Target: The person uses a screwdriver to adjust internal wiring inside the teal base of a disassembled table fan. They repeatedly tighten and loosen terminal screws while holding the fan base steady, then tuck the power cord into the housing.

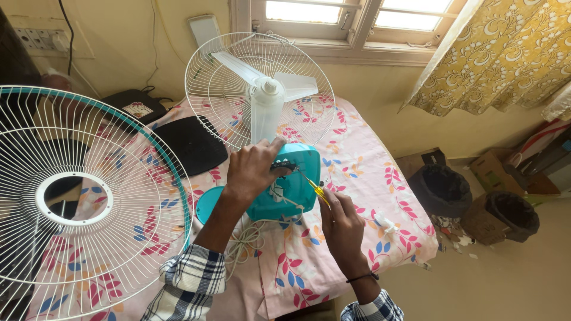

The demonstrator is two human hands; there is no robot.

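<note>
A table fan lies on the bed with its teal base (291,184) toward me and its white motor housing (266,113) and blades inside the rear wire guard (226,83). My left hand (253,169) grips the top of the teal base. My right hand (342,223) holds a yellow-handled screwdriver (315,187), its thin shaft pointing up-left into the base near my left fingers. A white power cord (247,238) coils below the base.
The detached front fan guard (77,202), white with a teal rim, stands at the left. The flowered pink sheet (369,178) covers the bed. A black pad (190,142) lies behind. Two dark bins (443,190) and cardboard boxes sit on the floor at right.
</note>
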